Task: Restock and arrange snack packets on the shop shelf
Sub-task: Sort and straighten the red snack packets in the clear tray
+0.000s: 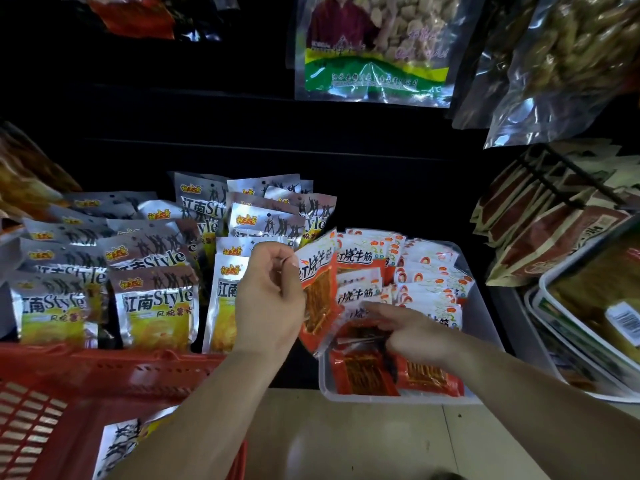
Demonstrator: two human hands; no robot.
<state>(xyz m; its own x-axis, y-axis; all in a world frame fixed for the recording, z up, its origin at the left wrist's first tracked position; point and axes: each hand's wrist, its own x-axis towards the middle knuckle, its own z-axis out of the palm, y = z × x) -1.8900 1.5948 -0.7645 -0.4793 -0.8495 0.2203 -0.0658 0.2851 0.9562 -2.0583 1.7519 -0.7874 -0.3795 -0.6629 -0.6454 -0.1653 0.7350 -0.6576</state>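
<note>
Our left hand (pixel 270 299) pinches a packet (pixel 317 296) by its edge; we judge it light, slick and floppy. Our right hand (pixel 419 332) touches packets in the tub (pixel 483 317), grip unclear.

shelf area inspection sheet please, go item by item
surface: dark shelf, its front packed with stock
job's things: red packet held up beside a clear tub full of the same kind; silver packets stand in rows at left
clutter: red basket in front, a spare packet in it
grippers: left hand pinches the red packet; right hand reaches into the tub, grip unclear
cables: nothing seen
surroundings: clear bags hang above; brown packets at right; pale floor below
</note>
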